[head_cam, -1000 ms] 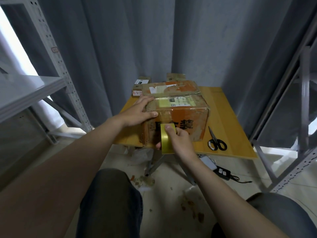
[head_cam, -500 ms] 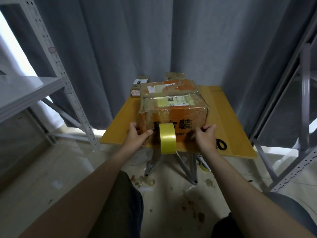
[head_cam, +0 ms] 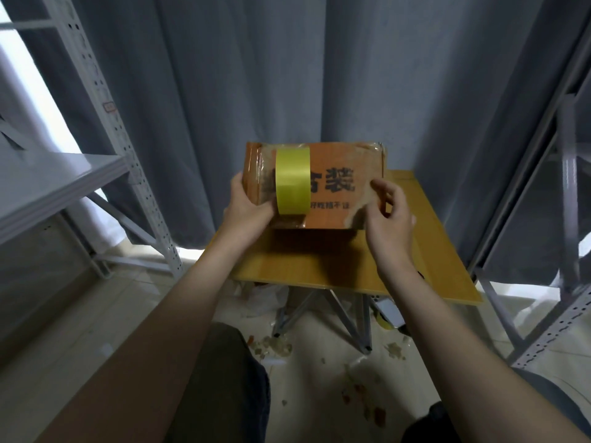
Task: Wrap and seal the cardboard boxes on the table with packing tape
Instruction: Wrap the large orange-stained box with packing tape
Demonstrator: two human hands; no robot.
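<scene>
I hold a brown cardboard box up off the yellow table, tilted so its printed face with black characters looks at me. Clear film covers that face. A yellow tape roll sits against the left part of the face, its strip running up over the top edge. My left hand grips the box's lower left edge, thumb beside the roll. My right hand holds the lower right corner with curled fingers. The other boxes are hidden behind the lifted one.
Grey curtains hang right behind the table. A metal shelf rack stands at the left and another rack at the right. Under the table are folding legs, a phone, a plastic bag and scraps on the floor.
The box has gone from standing on the table to being lifted and tipped toward me. Both hands rose with it, and the tape roll now rides higher on its face.
</scene>
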